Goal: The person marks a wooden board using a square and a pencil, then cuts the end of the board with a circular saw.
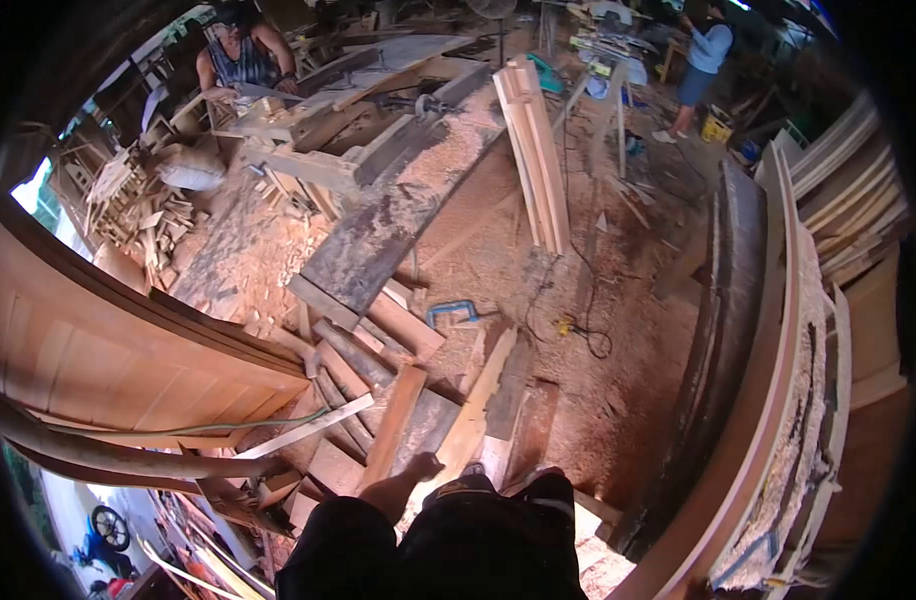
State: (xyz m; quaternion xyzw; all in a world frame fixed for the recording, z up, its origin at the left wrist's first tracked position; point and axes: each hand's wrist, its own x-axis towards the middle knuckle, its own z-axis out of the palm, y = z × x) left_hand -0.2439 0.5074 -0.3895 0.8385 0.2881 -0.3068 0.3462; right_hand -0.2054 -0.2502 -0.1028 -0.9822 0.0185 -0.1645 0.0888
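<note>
My left hand (420,468) is low in the middle of the head view, beside my knee. It touches or lies right next to a pale yellow plank (470,408) that slants up and away from my feet. Its fingers are too small and dark to make out. Just left of it leans a reddish board (394,420), with a grey board (427,432) between the two. My right hand does not show.
Offcuts lie around my feet. A blue clamp (452,312) and a cable (586,335) are on the sawdust floor. Beyond are a long bench (378,245) and upright bundled strips (534,160). Curved boards (733,300) stand at right. One person sits at far left; another stands at far right.
</note>
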